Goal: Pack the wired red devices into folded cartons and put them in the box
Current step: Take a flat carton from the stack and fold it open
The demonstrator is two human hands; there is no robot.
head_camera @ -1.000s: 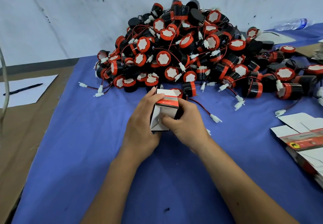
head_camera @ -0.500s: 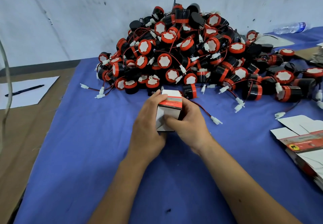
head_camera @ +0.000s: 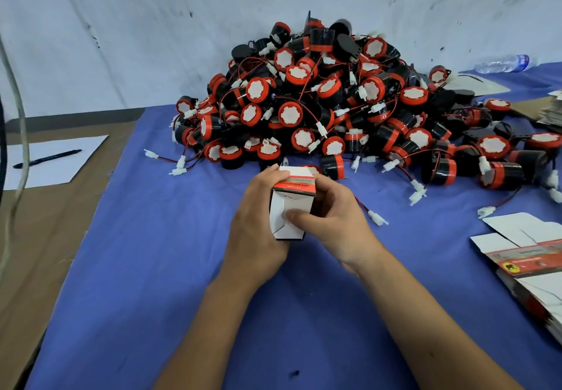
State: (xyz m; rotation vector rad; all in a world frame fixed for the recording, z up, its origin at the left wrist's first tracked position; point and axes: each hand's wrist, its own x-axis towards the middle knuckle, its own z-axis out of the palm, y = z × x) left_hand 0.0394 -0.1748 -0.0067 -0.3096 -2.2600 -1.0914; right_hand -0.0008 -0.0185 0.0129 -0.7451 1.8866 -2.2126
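Centre of frame: small white cardboard carton with a red band (head_camera: 289,207), gripped by the left hand (head_camera: 255,222) and right hand (head_camera: 331,222), right thumb pressing its end flaps. Insufficient pressure could let flaps spring open. Red-and-black wired devices (head_camera: 328,100) heap behind, upper centre.

Blue cloth (head_camera: 127,283) covers most of the table; landmark for the rest. Behind cloth's far edge: whitish wall (head_camera: 152,24), scuffed w/ dark marks & streaks; dark strip along wall's base, left of cloth. Left of cloth: bare brown tabletop (head_camera: 33,268); on it a white paper sheet (head_camera: 51,161) w/ black pen (head_camera: 47,158) lying across; pale cable (head_camera: 18,134) hangs down at far left, over the sheet's edge. At cloth's far right corner, by the wall: clear plastic bottle (head_camera: 503,63) on its side; just nearer, a brown surface w/ stack of flat sheets, cut by frame edge. Light even, soft; no hard shadows.
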